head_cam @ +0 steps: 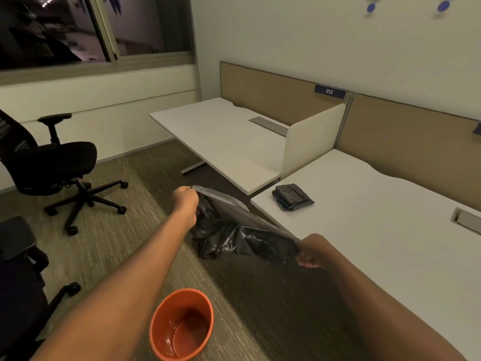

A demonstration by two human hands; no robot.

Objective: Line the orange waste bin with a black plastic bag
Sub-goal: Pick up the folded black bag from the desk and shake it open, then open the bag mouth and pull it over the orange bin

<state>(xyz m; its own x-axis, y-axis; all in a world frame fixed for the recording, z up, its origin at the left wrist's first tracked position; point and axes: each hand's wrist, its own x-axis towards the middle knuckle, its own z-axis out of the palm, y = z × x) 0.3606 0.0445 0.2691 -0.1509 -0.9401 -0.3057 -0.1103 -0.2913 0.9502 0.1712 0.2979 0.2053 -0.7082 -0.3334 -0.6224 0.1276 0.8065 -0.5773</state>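
A black plastic bag (234, 230) hangs stretched in the air between my two hands, in front of the desks. My left hand (186, 200) grips its far upper edge. My right hand (311, 252) pinches the near edge, close to the white desk corner. The bag's body sags crumpled below the taut edge. The orange waste bin (182, 324) stands upright and empty on the carpet, below and nearer to me than the bag, between my forearms.
A folded stack of black bags (292, 197) lies on the near white desk (377, 230). A second desk (221, 136) stands behind it. Two black office chairs (52, 165) (18, 269) are on the left, on the carpet.
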